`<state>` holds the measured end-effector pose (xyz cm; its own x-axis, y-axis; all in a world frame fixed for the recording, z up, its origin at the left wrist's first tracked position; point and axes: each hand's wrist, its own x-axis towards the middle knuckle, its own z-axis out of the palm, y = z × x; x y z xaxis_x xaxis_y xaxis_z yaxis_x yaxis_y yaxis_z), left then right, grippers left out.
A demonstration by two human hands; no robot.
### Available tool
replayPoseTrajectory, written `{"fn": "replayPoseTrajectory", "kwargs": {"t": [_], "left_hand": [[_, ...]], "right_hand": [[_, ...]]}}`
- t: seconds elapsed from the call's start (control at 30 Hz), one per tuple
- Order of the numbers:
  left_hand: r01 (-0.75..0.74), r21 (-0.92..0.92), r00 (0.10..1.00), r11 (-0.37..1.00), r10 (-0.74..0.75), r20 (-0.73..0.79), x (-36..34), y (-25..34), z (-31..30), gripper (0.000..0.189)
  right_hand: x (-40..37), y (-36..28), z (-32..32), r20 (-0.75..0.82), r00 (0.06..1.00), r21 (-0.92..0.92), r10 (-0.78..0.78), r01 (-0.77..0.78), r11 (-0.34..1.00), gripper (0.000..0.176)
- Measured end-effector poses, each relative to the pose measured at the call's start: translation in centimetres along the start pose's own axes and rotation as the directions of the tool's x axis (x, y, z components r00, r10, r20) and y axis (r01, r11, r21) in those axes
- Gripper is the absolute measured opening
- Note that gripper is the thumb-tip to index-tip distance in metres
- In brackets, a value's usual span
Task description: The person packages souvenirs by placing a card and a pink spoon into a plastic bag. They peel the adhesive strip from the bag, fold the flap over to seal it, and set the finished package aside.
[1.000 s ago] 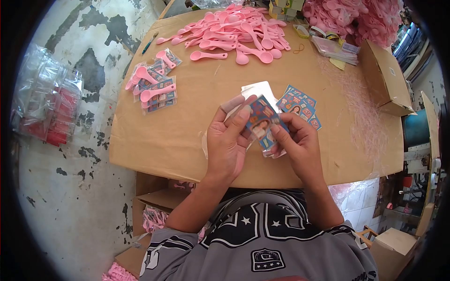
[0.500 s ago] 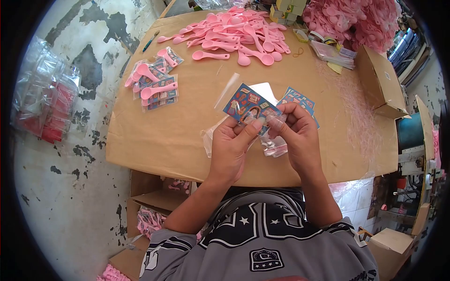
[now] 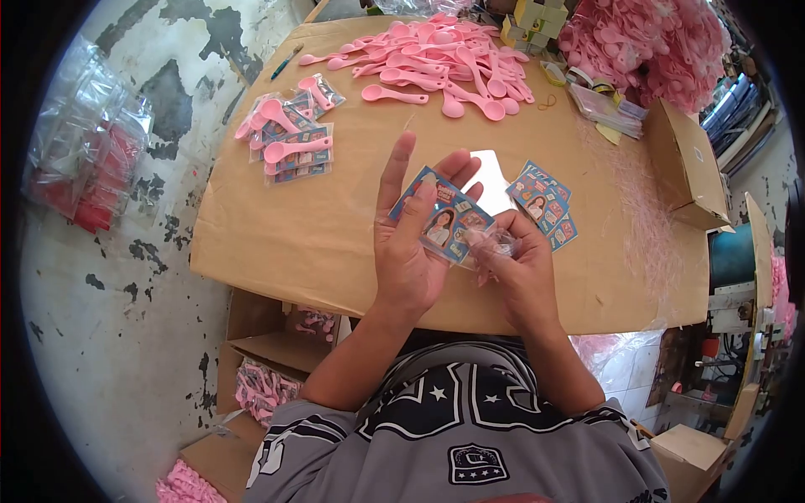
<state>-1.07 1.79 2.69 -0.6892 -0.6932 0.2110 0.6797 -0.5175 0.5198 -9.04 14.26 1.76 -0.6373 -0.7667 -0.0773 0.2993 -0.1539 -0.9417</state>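
A blue printed card is between my hands above the brown tabletop, tilted. My left hand has its thumb pressed on the card's upper left, with the index finger stretched up and other fingers behind it. My right hand pinches a crumpled clear plastic bag at the card's lower right corner. How far the card sits inside the bag is hard to see. Behind lie a white card and a fanned stack of blue printed cards.
Pink measuring spoons are heaped at the back. Bagged spoons with cards lie at the left, near a pen. On the right stand a cardboard box and a large bag of pink spoons.
My left hand has opened its index finger upward and slid its thumb higher on the card. My right hand has moved slightly down and left, uncovering the card stack.
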Motion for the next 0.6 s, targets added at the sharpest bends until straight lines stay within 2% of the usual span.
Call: {"fn": "replayPoseTrajectory", "kwargs": {"t": [0.1, 0.3, 0.4, 0.43, 0.5, 0.6], "left_hand": [[0.017, -0.081, 1.0, 0.997, -0.015, 0.024, -0.6, -0.3, 0.1, 0.056], [0.145, -0.105, 0.989, 0.984, -0.146, -0.002, -1.4, -0.5, -0.2, 0.05], [0.138, -0.114, 0.99, 0.984, -0.141, -0.024, -1.6, 0.0, -0.5, 0.045], [0.138, -0.108, 0.988, 0.984, -0.145, -0.058, -1.6, 0.3, -0.6, 0.043], [0.141, -0.1, 0.979, 0.985, -0.154, -0.131, -1.7, 1.0, -0.8, 0.04], [0.127, -0.222, 0.949, 0.967, -0.183, -0.257, -1.4, 1.6, -2.7, 0.032]], "right_hand": [[-0.2, -0.2, 1.4, -0.06, 0.998, 0.001, -0.037, 0.038, 0.999, 0.018], [-0.4, 0.1, 0.7, -0.013, 1.0, -0.111, -0.011, 0.01, 0.994, 0.02], [-0.1, 1.0, 1.7, -0.063, 0.956, -0.176, -0.287, 0.272, 0.946, 0.028], [-0.3, 0.5, 1.9, -0.023, 0.913, -0.348, -0.407, 0.374, 0.86, 0.029], [-0.8, -1.2, 2.3, 0.119, 0.795, -0.634, -0.595, 0.522, 0.571, 0.034], [-0.5, -2.0, 0.8, 0.573, 0.568, -0.632, -0.591, 0.765, 0.124, 0.032]]}}
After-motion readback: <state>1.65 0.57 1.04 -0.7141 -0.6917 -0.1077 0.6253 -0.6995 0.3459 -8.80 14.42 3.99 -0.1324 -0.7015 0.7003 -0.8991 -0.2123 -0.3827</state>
